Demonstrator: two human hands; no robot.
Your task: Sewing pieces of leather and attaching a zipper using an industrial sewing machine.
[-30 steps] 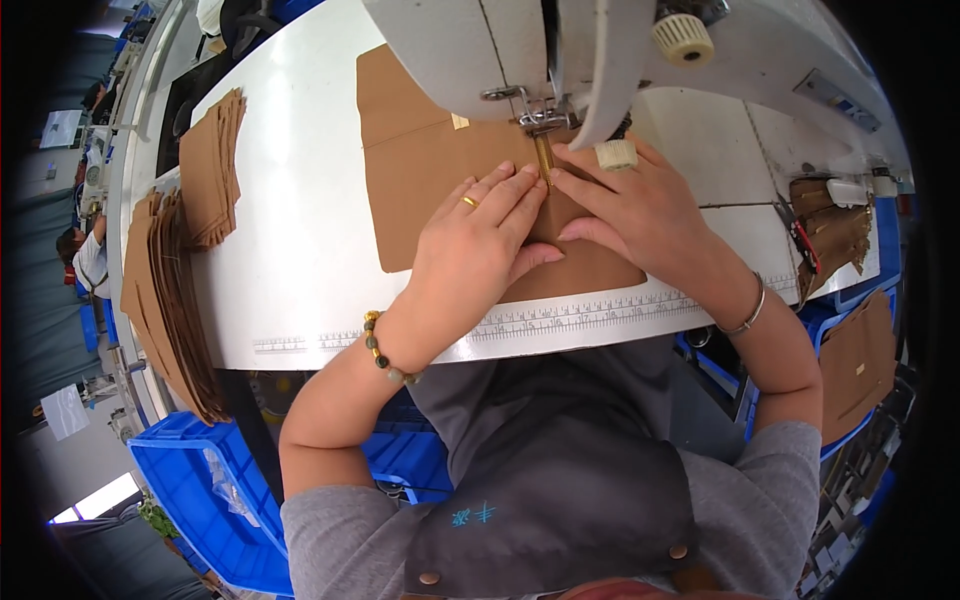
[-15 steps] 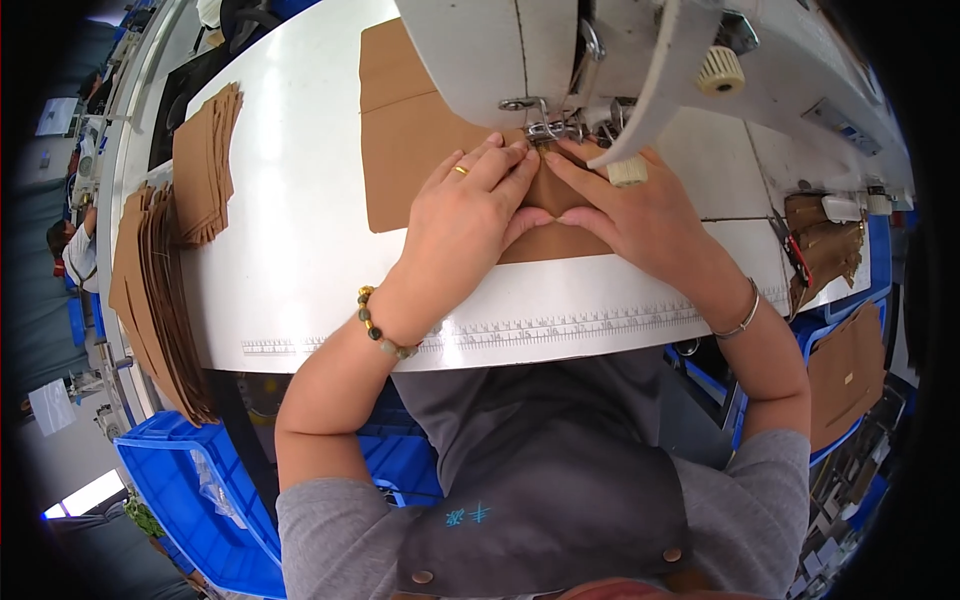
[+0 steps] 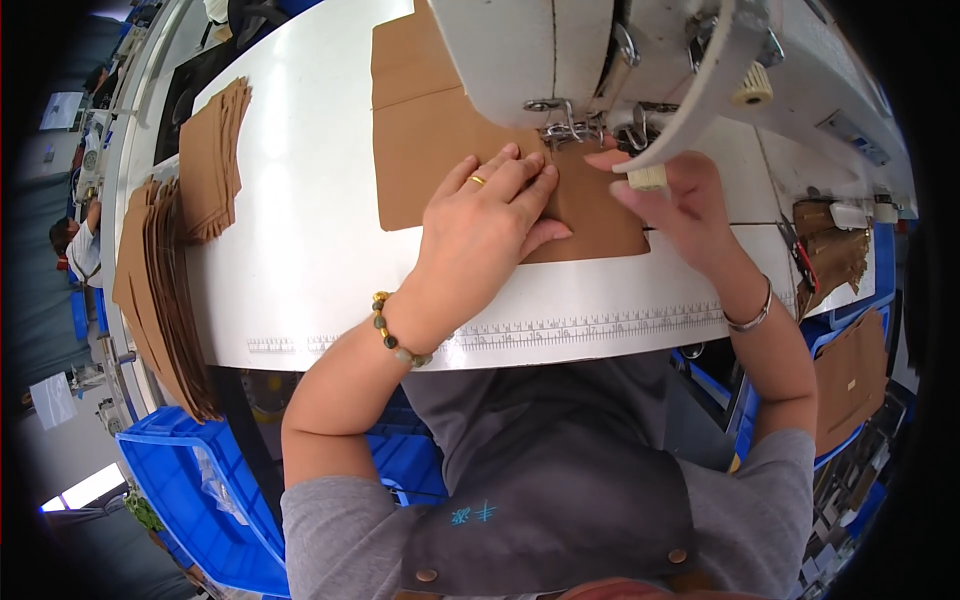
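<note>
A flat brown panel, leather or fabric, lies under the sewing machine's presser foot on the white table. My left hand rests flat on it just in front of the foot, fingers stretched out and thumb spread. My right hand is raised at the panel's right side, beside the machine's needle area. Its thumb and forefinger are apart with nothing visible between them; a curved white machine arm and its cream knob hide some of the other fingers.
Stacks of brown pieces stand at the table's left edge. Red-handled snips lie at the right beside more brown pieces. A measuring tape strip runs along the front edge. Blue bins stand below.
My right hand has come off the panel and moved right, its fingers parting. The left hand stays on the panel. The whole view has shifted slightly.
</note>
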